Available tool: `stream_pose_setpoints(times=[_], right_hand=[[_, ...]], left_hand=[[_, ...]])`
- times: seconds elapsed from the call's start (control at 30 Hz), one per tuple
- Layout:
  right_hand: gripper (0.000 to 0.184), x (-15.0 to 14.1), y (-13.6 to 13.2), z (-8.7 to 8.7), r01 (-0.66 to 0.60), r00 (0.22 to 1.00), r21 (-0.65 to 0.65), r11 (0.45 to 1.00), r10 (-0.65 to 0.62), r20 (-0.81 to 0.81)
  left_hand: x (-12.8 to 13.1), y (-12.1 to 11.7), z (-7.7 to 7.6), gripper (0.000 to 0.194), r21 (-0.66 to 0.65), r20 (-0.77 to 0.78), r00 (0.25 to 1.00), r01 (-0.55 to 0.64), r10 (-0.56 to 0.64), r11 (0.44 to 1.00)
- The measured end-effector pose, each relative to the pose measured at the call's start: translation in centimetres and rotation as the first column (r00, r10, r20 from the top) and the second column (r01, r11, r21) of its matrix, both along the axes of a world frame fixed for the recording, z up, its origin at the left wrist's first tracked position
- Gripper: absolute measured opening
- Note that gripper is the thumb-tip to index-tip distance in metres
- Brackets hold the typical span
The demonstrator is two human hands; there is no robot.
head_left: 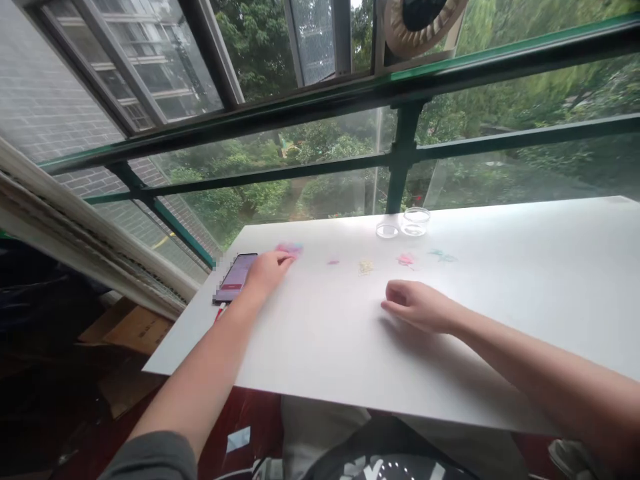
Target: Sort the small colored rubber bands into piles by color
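Note:
My left hand [271, 272] reaches to the far left of the white table, its fingers pinched together at the near edge of a mixed pink and blue pile [291, 249] of small thin pieces. Whatever lies between those fingertips is too small to make out. My right hand [419, 305] hovers low over the table's middle, fingers curled in, with nothing showing in them. Beyond and between the hands lie a small dark-pink bit [333, 262], a yellow cluster [365, 267], a pink cluster [406, 259] and a pale green cluster [442, 255], spread in a row.
Two clear round dishes, a shallow one [387, 231] and a taller one [415, 221], stand at the back edge of the white table [310, 340]. A phone [235, 279] lies at the left beside my forearm. Behind are a green railing [403, 147] and windows.

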State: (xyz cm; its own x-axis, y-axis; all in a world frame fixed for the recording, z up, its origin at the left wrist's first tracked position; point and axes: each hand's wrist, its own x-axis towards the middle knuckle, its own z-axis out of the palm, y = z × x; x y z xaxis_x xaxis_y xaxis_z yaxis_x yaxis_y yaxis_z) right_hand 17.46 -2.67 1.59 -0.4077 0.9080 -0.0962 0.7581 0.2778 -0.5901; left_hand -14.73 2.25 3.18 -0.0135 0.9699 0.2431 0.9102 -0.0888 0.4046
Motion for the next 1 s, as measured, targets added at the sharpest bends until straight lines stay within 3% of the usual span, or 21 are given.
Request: stream_pose_setpoints(times=[0.07, 0.17, 0.27, 0.33, 0.43, 0.53, 0.77, 1.0], right_hand=[[0.016, -0.1, 0.7, 0.2, -0.038, 0.998, -0.018, 0.999, 0.037, -0.047], [0.012, 0.0, 1.8, -0.4, -0.073, 0.978, 0.031, 0.997, 0.077, -0.192], [0.008, 0.3, 2.3, -1.7, -0.013, 0.912, 0.085, 0.996, 0.047, -0.408], [0.008, 0.5, 2.3, -2.5, -0.005, 0.863, 0.078, 0.997, 0.043, -0.503], [0.008, 0.6, 2.0, -2.9, -0.025, 0.838, 0.054, 0.998, 0.050, -0.543], [0.007, 0.5, 1.8, -2.7, -0.020, 0.826, 0.011, 1.000, 0.022, -0.564], [0.009, 0.4, 1.5, -2.1, 0.004, 0.771, -0.056, 0.998, -0.039, -0.635], [0.005, 0.6, 1.4, -1.9, 0.029, 0.760, -0.079, 0.996, -0.073, -0.645]], left_hand=[[3.2, 0.0, 0.4, 0.026, 0.043, 0.191, 0.971, 0.136, -0.142, 0.990], [9.2, -0.4, 0.1, 0.026, 0.042, 0.442, 0.828, 0.365, -0.345, 0.930], [14.1, -1.0, -1.2, 0.022, 0.004, 0.637, 0.675, 0.481, -0.373, 0.877], [15.9, -1.2, -2.3, 0.017, 0.023, 0.731, 0.583, 0.499, -0.355, 0.866], [16.4, -1.5, -3.5, 0.015, 0.028, 0.805, 0.502, 0.501, -0.317, 0.865], [15.8, -1.8, -4.0, 0.015, -0.001, 0.832, 0.481, 0.499, -0.276, 0.866], [15.5, -2.1, -3.8, 0.015, -0.046, 0.843, 0.484, 0.496, -0.232, 0.867], [15.6, -2.2, -3.6, 0.019, -0.098, 0.816, 0.539, 0.487, -0.210, 0.868]])
